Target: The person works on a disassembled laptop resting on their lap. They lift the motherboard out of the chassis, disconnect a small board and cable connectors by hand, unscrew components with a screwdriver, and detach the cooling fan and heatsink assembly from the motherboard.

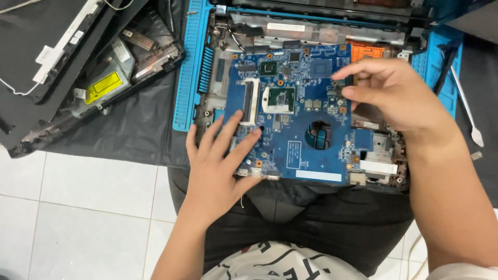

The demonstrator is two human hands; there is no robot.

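Two bare hands are working on a blue rectangular laptop circuit board, which is lying flat in a stripped laptop base on a bright blue ribbed work mat, its long axis running left to right across the view. The left hand is pressing open, spread fingers on the board's lower left corner. The right hand is pinching something at the board's upper right edge, seemingly a small dark connector.

bare forearms, white black-lettered shirt, dark trousers.
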